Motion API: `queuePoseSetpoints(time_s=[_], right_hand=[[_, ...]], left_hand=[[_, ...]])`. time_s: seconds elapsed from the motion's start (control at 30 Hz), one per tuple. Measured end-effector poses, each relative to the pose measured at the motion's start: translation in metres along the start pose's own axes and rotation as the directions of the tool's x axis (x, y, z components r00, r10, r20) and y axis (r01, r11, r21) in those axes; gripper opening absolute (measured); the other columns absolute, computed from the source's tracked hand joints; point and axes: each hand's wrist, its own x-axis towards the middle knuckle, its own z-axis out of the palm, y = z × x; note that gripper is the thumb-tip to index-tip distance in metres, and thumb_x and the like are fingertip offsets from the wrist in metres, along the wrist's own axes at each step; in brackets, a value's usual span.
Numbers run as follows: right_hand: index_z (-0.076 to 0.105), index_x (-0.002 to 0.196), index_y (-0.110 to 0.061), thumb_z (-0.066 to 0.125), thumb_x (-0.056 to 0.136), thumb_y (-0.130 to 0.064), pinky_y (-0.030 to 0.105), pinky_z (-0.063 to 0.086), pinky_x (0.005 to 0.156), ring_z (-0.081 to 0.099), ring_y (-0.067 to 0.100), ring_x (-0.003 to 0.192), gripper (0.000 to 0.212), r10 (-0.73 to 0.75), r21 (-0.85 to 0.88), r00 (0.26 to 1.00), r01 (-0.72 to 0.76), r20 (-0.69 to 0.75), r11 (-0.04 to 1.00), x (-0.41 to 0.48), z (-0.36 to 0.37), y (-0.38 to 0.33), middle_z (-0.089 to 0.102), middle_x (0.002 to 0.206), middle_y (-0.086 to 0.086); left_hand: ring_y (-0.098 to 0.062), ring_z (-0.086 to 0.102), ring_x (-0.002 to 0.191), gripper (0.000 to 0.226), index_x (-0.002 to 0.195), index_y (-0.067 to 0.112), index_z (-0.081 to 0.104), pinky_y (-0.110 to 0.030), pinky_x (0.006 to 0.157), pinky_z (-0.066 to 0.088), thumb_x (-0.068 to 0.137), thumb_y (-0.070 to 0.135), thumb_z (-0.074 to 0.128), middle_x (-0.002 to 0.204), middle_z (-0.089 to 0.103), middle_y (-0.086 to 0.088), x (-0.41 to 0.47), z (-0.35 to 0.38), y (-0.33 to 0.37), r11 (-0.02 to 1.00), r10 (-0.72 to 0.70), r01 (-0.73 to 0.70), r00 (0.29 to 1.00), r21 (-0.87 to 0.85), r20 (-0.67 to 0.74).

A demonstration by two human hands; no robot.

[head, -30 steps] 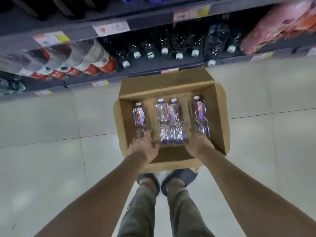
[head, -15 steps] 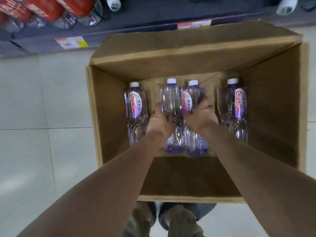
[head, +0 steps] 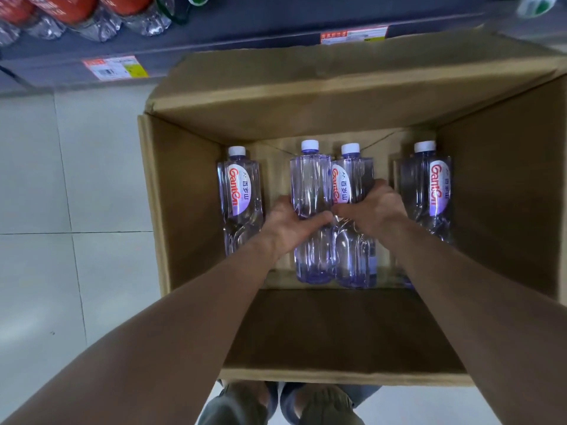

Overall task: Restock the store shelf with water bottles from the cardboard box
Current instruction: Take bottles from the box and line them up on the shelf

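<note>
Four clear plastic water bottles with white caps and purple-tinted bases lie flat on the bottom of an open brown cardboard box (head: 184,210), caps pointing toward the shelf. Far-left bottle (head: 241,197) lies alone by the left wall, red-lettered label up. Far-right bottle (head: 429,191) lies near the right wall, label up, base hidden behind the right forearm. The two in between touch side to side: left-middle bottle (head: 310,179), label not showing, and right-middle bottle (head: 352,176), label partly showing.

Left hand (head: 288,223) grips the left-middle bottle around its waist, thumb across the top, fingers wrapped round the outer side. Right hand (head: 374,208) grips the right-middle bottle at about the same height, fingers curled over its outer side. Thumb tips of both hands nearly meet over the seam between the two bottles. Cannot tell if either bottle is off the box bottom.

Box sits on a pale tiled floor (head: 61,179), far flap leaning out toward a dark grey store shelf (head: 245,35). Shelf edge carries an orange-and-yellow price tag (head: 115,67) and a second tag (head: 352,33). Red-labelled bottles (head: 76,13) lie on the shelf at top left. Person's feet in dark sandals (head: 245,403) show just below the near box wall.
</note>
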Motion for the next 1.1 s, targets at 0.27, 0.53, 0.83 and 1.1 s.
queuePoseSetpoints(time_s=[0.27, 0.53, 0.83, 1.1], right_hand=[[0.048, 0.139, -0.011, 0.090, 0.075, -0.035, 0.039, 0.064, 0.079, 0.070, 0.023, 0.096, 0.080, -0.019, 0.144, 0.999, 0.026, -0.044, 0.989, -0.008, 0.000, 0.016, 0.068, 0.113, 0.007], [0.059, 0.130, -0.014, 0.096, 0.068, -0.006, 0.026, 0.063, 0.079, 0.077, 0.007, 0.088, 0.072, -0.201, 0.441, 0.979, 0.199, -0.045, 0.875, -0.074, -0.040, 0.017, 0.079, 0.100, -0.003], [0.067, 0.119, -0.020, 0.096, 0.067, -0.011, 0.027, 0.062, 0.081, 0.075, 0.002, 0.088, 0.060, -0.357, 0.475, 0.917, 0.397, -0.175, 0.786, -0.278, -0.147, -0.062, 0.079, 0.103, -0.006], [0.066, 0.107, -0.028, 0.095, 0.066, -0.004, 0.037, 0.064, 0.076, 0.076, 0.009, 0.084, 0.055, -0.520, 0.427, 0.805, 0.592, -0.285, 0.684, -0.531, -0.252, -0.155, 0.080, 0.093, -0.009]], left_hand=[[-0.017, 0.066, 0.108, 0.102, 0.148, 0.019, 0.040, -0.032, 0.095, 0.060, 0.069, 0.057, 0.093, 0.127, 0.060, 0.005, -0.002, 0.015, 0.004, 0.992, 0.022, -0.012, 0.997, 0.125, -0.080], [-0.013, 0.070, 0.097, 0.083, 0.129, 0.029, 0.044, -0.032, 0.091, 0.061, 0.067, 0.053, 0.093, 0.106, 0.067, 0.013, -0.067, -0.012, 0.011, 0.976, 0.184, -0.161, 0.970, 0.147, -0.157], [0.013, 0.071, 0.086, 0.065, 0.107, 0.038, 0.051, -0.016, 0.087, 0.056, 0.064, 0.028, 0.099, 0.095, 0.074, 0.016, -0.250, -0.111, 0.081, 0.925, 0.378, -0.379, 0.904, 0.032, -0.201], [0.012, 0.071, 0.092, 0.067, 0.114, 0.034, 0.057, -0.017, 0.085, 0.055, 0.067, 0.015, 0.100, 0.106, 0.077, 0.016, -0.514, -0.240, 0.144, 0.813, 0.553, -0.582, 0.783, -0.023, -0.284]])
